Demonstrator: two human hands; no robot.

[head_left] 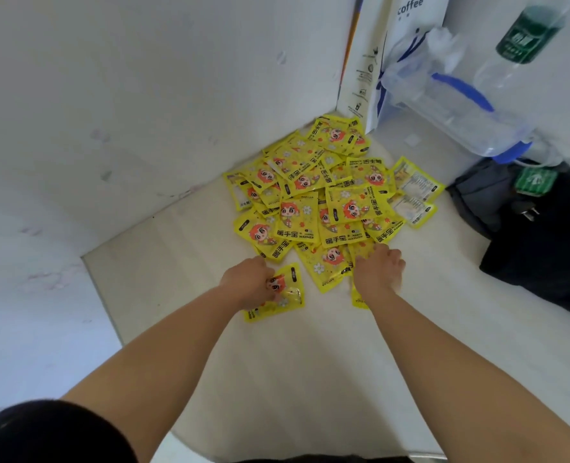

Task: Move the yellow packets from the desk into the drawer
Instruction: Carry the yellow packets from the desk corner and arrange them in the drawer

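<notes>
A heap of several yellow hand-warmer packets (327, 192) lies on the white desk (293, 362), pushed toward the back corner. My left hand (248, 282) is closed on one yellow packet (285, 294) at the heap's near left edge. My right hand (378, 270) rests palm down on another yellow packet (358, 300) at the near right edge, fingers curled over it. No drawer is in view.
White walls close the corner at the left and back. A white "coffee" paper bag (380, 55), a clear plastic bag with blue handles (457, 105) and a green-labelled bottle (524, 38) stand at the back right. A black bag (537, 235) lies at the right.
</notes>
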